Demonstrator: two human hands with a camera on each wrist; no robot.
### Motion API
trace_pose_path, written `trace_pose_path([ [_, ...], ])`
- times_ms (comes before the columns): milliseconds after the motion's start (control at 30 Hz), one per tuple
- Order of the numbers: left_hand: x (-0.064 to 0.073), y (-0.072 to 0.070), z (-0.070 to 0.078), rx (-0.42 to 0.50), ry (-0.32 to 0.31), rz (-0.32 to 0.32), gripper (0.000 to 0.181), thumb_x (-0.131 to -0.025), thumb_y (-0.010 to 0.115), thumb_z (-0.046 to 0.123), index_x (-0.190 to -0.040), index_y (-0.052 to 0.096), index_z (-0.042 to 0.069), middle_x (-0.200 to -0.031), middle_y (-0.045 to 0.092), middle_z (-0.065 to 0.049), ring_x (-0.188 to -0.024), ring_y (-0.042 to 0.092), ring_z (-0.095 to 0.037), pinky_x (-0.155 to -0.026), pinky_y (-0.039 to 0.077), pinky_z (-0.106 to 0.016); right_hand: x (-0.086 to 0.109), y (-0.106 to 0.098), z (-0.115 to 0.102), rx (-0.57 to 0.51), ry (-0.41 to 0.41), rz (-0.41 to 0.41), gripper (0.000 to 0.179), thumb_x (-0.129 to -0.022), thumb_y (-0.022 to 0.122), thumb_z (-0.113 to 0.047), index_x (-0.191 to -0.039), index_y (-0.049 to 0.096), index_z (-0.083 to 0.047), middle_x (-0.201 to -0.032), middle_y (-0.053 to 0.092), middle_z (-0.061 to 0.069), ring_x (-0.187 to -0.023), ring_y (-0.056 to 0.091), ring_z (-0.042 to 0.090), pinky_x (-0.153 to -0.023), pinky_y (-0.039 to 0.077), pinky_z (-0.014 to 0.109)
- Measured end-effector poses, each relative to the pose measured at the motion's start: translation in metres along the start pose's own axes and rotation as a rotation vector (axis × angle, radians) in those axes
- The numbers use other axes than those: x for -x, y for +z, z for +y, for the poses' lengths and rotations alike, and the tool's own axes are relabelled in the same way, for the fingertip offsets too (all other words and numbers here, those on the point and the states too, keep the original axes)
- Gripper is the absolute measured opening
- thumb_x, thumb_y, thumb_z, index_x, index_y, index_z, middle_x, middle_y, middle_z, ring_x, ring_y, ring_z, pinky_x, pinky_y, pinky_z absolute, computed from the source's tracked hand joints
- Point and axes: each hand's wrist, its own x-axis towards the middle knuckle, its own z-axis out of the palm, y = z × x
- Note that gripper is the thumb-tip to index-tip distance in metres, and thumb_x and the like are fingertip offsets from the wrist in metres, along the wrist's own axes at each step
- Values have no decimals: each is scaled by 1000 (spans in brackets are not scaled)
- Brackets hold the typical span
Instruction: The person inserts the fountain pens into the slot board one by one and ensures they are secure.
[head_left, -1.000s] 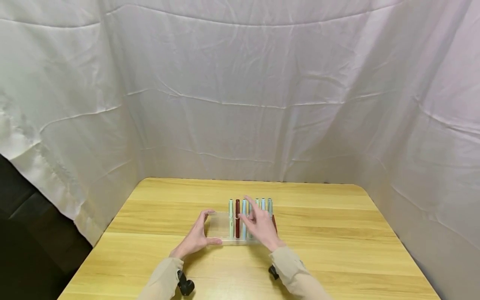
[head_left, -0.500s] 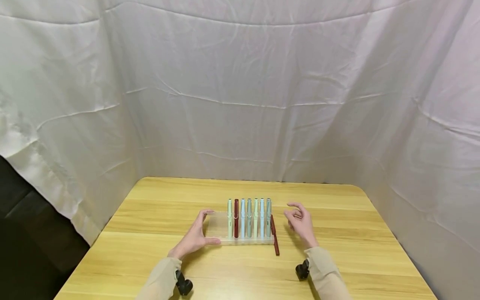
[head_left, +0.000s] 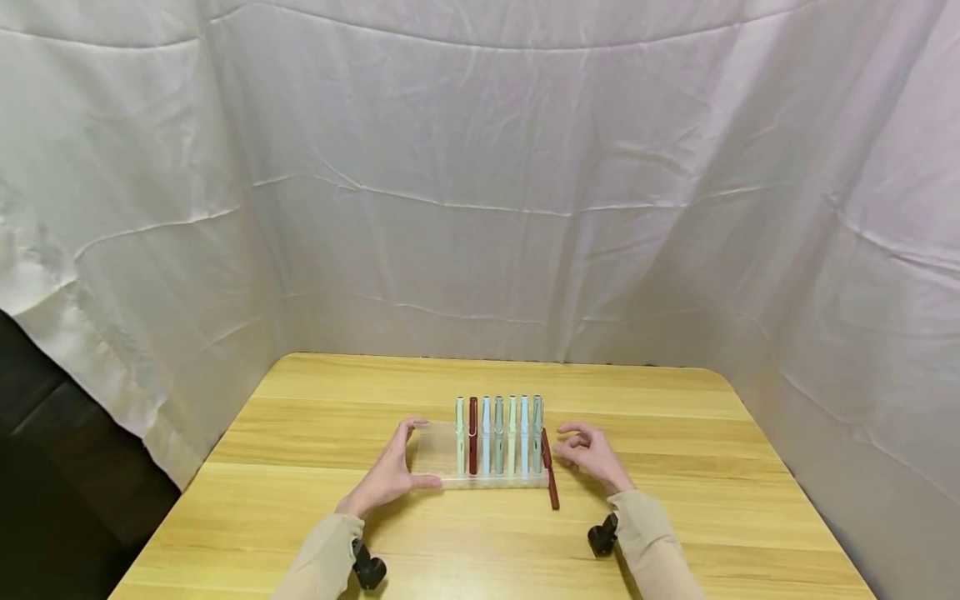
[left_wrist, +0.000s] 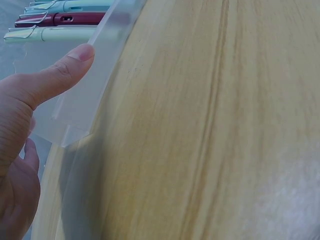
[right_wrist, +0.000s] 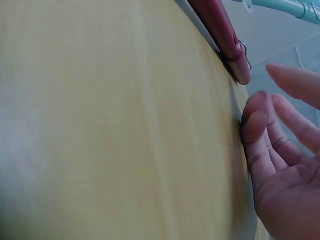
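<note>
A clear pen stand (head_left: pixel 437 451) bears several capped pens side by side: pale green (head_left: pixel 461 437), dark red (head_left: pixel 473 437), light blue and grey-green ones. My left hand (head_left: pixel 387 473) grips the stand's left end; in the left wrist view the thumb (left_wrist: pixel 65 72) lies over its front lip. Beyond the stand's right end another dark red pen (head_left: pixel 551 468) lies aslant on the table, its clip visible in the right wrist view. Just right of that pen is my right hand (head_left: pixel 592 457), holding nothing, fingers loosely bent, with a gap between fingertips and pen.
The wooden table (head_left: pixel 712 517) spreads around the stand on all sides. Pale curtains (head_left: pixel 465 250) hang behind it and along both sides. A dark object (head_left: pixel 60 450) stands off the table's left edge.
My right hand has left the row of pens, swung out to the right, then come back slightly left towards the loose dark red pen. The left hand stays on the stand.
</note>
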Motion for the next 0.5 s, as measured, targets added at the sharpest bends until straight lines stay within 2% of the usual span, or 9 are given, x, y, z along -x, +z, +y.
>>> trace_pose_path([
  [367, 0, -1, 1, 0, -1, 0, 102, -66, 93, 21, -149, 35, 6, -159, 33, -20, -152, 23, -47, -124, 19, -68, 0, 5, -4, 39, 0, -34, 55, -88, 75, -6, -133, 50, 13, -94, 69, 22, -69, 59, 11, -57, 51, 21],
  [500, 1, 0, 1, -2, -2, -5, 102, -67, 93, 20, -149, 35, 7, -160, 33, -20, -152, 23, -47, -124, 18, -67, 1, 6, -5, 72, -29, -48, 55, -87, 75, -6, -132, 50, 14, -92, 69, 24, -68, 56, 9, -58, 49, 21],
])
